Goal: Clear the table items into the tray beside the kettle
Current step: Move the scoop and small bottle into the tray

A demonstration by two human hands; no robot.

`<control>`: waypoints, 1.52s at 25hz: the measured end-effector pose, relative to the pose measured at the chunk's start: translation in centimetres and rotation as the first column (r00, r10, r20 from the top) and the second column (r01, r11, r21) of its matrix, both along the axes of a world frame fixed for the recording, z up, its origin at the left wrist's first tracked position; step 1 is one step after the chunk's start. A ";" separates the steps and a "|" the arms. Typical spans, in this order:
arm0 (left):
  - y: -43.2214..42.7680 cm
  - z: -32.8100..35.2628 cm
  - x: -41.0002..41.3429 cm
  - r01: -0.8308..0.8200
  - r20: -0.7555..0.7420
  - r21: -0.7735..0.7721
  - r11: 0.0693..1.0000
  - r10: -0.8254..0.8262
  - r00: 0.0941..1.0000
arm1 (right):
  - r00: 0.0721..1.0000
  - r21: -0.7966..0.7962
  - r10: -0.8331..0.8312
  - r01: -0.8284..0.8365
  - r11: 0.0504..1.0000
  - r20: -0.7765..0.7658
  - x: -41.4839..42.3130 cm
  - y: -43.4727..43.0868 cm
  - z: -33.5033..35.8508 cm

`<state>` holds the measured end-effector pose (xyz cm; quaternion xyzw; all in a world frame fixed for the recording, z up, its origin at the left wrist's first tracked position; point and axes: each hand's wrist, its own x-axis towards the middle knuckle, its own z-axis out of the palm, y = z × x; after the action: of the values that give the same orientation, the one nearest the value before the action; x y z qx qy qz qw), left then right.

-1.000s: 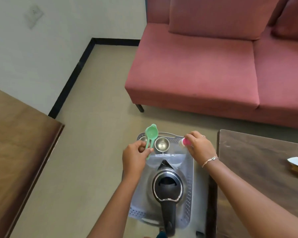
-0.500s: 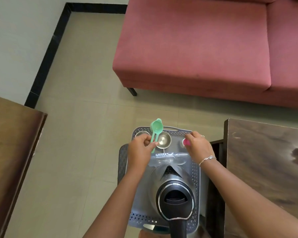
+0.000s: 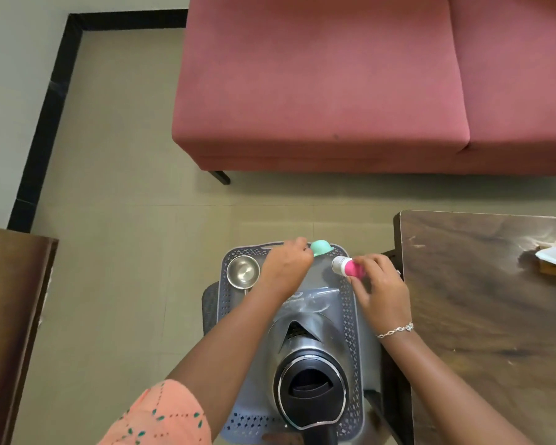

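The pink bottle [image 3: 349, 268] sits in the fingertips of the right hand [image 3: 382, 290], which pinches its pink body just above the tray floor beyond the kettle [image 3: 310, 380], on the kettle's far right. It is tipped well over from upright. Its long axis runs from the hand out toward the far left, and its white cap end points away from the kettle toward the green scoop [image 3: 321, 247]. That scoop is at the tray's far rim, straight beyond the kettle. Its bowl shows as a dome, so the mouth seems to face down, and its handle is hidden under the left hand [image 3: 286, 268], whose curled fingers grip it, so the handle's line cannot be told. The step in hand looks like setting both items down in the tray [image 3: 353, 316], near the end of the clearing. The next move calls for lowering the bottle onto the bare floor between scoop and kettle, either stood on its base or laid flat where it will not roll, and letting the scoop go against the far wall. A steel cup [image 3: 243, 272] already stands in the corner far left of the kettle, and a clear plastic bag [image 3: 315, 303] lies just beyond the spout. To the kettle's right is the dark worktop [image 3: 495, 316], with something pale on it that is too blurred to name
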<state>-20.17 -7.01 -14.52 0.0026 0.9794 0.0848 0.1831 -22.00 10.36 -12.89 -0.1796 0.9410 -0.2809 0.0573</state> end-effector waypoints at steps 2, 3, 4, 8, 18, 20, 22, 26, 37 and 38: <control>0.6 -1.0 -0.2 0.184 0.032 -0.061 0.981 -0.182 0.983 | 0.999 -0.028 -0.028 0.028 0.999 -0.017 0.4 0.7 0.5; 0.8 -1.3 -0.3 0.267 0.034 -0.088 0.960 -0.265 0.964 | 0.999 -0.033 -0.038 0.037 0.999 -0.019 0.4 1.1 0.6; 1.0 -1.6 -0.3 0.325 0.040 -0.126 0.937 -0.322 0.946 | 0.999 -0.033 -0.046 0.045 0.998 -0.019 0.4 1.4 0.7; 1.9 -2.1 -0.6 0.496 0.175 -0.175 0.851 -0.468 0.866 | 0.996 -0.021 -0.094 0.094 0.995 0.000 0.2 2.3 0.6; 3.2 -5.6 -0.3 0.559 0.105 -0.301 0.772 -0.556 0.825 | 0.992 -0.020 -0.126 0.126 0.992 -0.012 0.8 3.7 0.3; 3.5 -6.5 0.2 0.601 0.158 -0.187 0.777 -0.580 0.799 | 0.993 -0.016 -0.121 0.120 0.993 -0.016 1.0 3.8 0.3; 3.5 -6.5 0.1 0.590 0.167 -0.129 0.797 -0.569 0.805 | 0.993 -0.013 -0.118 0.118 0.993 -0.021 1.0 3.8 0.2; 3.3 -6.4 0.1 0.516 0.214 -0.088 0.852 -0.489 0.845 | 0.993 -0.024 -0.111 0.111 0.994 -0.032 1.1 3.9 0.3; 3.0 -5.3 -0.4 0.518 0.168 -0.119 0.847 -0.497 0.851 | 0.997 -0.038 -0.016 0.013 0.999 -0.080 1.1 2.9 0.4; 2.9 -5.3 -0.6 0.516 0.157 -0.135 0.846 -0.496 0.854 | 0.996 -0.022 0.022 -0.024 0.999 -0.083 1.1 2.6 0.4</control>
<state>-20.74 -4.14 -19.83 0.2402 0.9352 -0.0514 0.2550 -20.90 12.96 -12.52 -0.2023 0.9373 -0.2831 0.0194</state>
